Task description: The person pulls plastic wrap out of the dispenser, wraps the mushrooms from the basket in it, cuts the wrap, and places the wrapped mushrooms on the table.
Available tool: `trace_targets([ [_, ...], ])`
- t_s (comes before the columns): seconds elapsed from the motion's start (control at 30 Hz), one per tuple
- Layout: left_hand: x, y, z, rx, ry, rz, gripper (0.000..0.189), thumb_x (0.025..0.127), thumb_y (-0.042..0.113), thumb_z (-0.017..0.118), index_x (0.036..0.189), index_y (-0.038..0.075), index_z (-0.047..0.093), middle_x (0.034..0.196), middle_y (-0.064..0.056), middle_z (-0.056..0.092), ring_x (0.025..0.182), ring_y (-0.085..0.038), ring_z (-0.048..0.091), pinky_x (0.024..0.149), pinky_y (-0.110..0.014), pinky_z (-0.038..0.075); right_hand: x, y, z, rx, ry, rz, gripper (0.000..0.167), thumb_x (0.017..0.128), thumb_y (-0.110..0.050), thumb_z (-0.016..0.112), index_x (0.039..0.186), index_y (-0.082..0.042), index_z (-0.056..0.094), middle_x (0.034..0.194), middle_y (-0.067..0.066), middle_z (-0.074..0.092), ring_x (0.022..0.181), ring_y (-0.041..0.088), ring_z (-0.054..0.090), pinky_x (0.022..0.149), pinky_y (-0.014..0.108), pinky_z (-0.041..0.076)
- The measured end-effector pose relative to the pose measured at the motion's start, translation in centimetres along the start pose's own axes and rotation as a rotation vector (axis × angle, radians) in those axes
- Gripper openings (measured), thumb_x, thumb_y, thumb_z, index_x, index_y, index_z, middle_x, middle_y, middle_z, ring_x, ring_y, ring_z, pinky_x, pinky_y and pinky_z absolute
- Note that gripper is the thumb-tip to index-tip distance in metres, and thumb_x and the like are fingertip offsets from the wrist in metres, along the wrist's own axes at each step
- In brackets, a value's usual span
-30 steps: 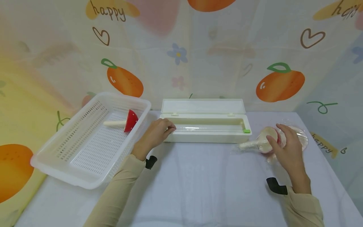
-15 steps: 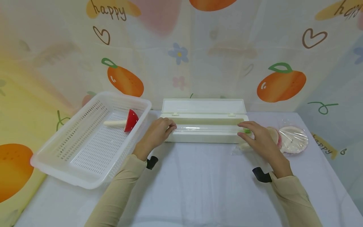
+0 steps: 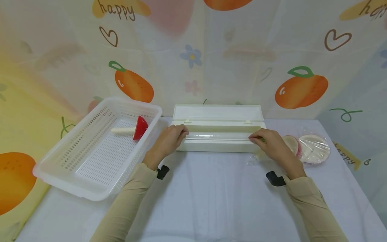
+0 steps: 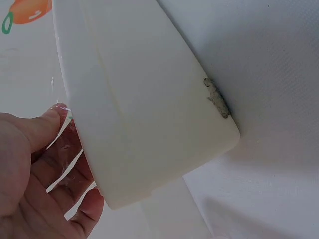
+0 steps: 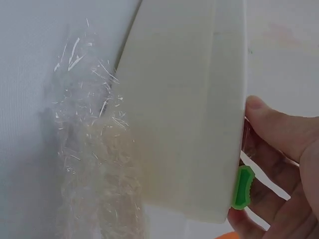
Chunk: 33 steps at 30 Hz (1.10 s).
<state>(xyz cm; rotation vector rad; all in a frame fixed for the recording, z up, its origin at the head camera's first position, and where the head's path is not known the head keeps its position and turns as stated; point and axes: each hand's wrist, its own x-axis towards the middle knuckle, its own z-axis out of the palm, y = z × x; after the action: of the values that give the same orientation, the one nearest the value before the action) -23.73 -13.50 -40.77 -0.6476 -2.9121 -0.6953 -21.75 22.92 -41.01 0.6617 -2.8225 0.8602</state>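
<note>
A long white cling film dispenser (image 3: 216, 147) lies at the back of the table with its lid (image 3: 217, 113) raised. Clear cling film (image 3: 211, 136) shows inside along its length. At the dispenser's left end, my left hand (image 3: 169, 141) pinches the film's edge; the left wrist view shows film (image 4: 64, 144) stretched over the fingers. My right hand (image 3: 275, 146) has thumb and forefinger together at the right end, pinching the film edge. Beside its fingers in the right wrist view sits a green slider (image 5: 243, 189). The dispenser wall hides part of both grips there.
Left stands a white perforated basket (image 3: 72, 181) holding a red, white-dotted, mushroom-shaped piece (image 3: 140, 128) with a pale handle. Right of the dispenser lie film-wrapped round pieces (image 3: 314, 149), with crumpled film (image 5: 99, 149) close to the dispenser's front. A printed cloth (image 3: 229, 67) hangs behind.
My right hand has moved left from the wrapped pieces to the dispenser's right end, and its thumb and forefinger have closed together. The left hand has stayed at the left end.
</note>
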Motion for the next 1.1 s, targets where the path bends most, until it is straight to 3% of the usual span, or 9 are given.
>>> trace_targets([
  [0.2, 0.0, -0.02, -0.05, -0.015, 0.021, 0.021, 0.013, 0.098, 0.014, 0.061, 0.106, 0.006, 0.067, 0.093, -0.007, 0.071, 0.089, -0.027, 0.061, 0.085, -0.041, 0.046, -0.06, -0.04, 0.45, 0.023, 0.059, 0.03, 0.014, 0.095, -0.007, 0.064, 0.103, 0.003, 0.071, 0.1, 0.017, 0.072, 0.091, 0.031, 0.065, 0.084, 0.049, 0.052],
  [0.43, -0.11, -0.15, -0.3, -0.058, -0.014, 0.048, 0.023, 0.094, 0.015, 0.067, 0.114, 0.005, 0.067, 0.092, -0.008, 0.069, 0.093, -0.027, 0.059, 0.089, -0.043, 0.042, -0.29, -0.1, 0.77, 0.062, 0.061, 0.04, 0.017, 0.099, -0.01, 0.058, 0.109, 0.003, 0.063, 0.104, 0.018, 0.067, 0.097, 0.033, 0.063, 0.087, 0.051, 0.05],
  [0.67, 0.1, -0.3, -0.33, -0.046, 0.061, 0.097, 0.011, 0.088, 0.004, 0.072, 0.099, 0.004, 0.076, 0.092, -0.01, 0.073, 0.088, -0.028, 0.058, 0.081, -0.039, 0.046, -0.25, -0.02, 0.69, 0.072, 0.073, 0.019, 0.02, 0.091, -0.001, 0.068, 0.109, 0.004, 0.064, 0.102, 0.018, 0.067, 0.094, 0.032, 0.064, 0.085, 0.05, 0.053],
  [0.87, 0.01, -0.22, -0.35, -0.092, 0.075, 0.054, 0.011, 0.089, 0.008, 0.072, 0.099, 0.004, 0.076, 0.097, -0.01, 0.075, 0.09, -0.028, 0.062, 0.082, -0.039, 0.051, -0.1, 0.03, 0.66, 0.007, 0.148, -0.026, 0.023, 0.088, 0.003, 0.068, 0.111, 0.004, 0.068, 0.093, 0.016, 0.068, 0.085, 0.028, 0.063, 0.075, 0.04, 0.051],
  [0.97, -0.09, -0.13, -0.42, -0.142, 0.078, 0.046, 0.011, 0.09, 0.008, 0.07, 0.099, 0.003, 0.074, 0.095, -0.009, 0.075, 0.087, -0.025, 0.065, 0.079, -0.038, 0.054, -0.13, 0.01, 0.6, 0.015, 0.179, -0.028, 0.019, 0.088, 0.002, 0.069, 0.107, 0.003, 0.07, 0.094, 0.016, 0.069, 0.087, 0.029, 0.064, 0.077, 0.036, 0.05],
  [1.1, -0.2, -0.15, -0.5, -0.177, 0.098, 0.065, 0.011, 0.09, 0.006, 0.07, 0.099, 0.002, 0.074, 0.094, -0.01, 0.075, 0.083, -0.024, 0.065, 0.076, -0.036, 0.054, -0.28, -0.02, 0.52, 0.05, 0.22, -0.039, 0.014, 0.086, 0.004, 0.071, 0.1, 0.002, 0.072, 0.093, 0.014, 0.07, 0.088, 0.029, 0.065, 0.079, 0.016, 0.047],
])
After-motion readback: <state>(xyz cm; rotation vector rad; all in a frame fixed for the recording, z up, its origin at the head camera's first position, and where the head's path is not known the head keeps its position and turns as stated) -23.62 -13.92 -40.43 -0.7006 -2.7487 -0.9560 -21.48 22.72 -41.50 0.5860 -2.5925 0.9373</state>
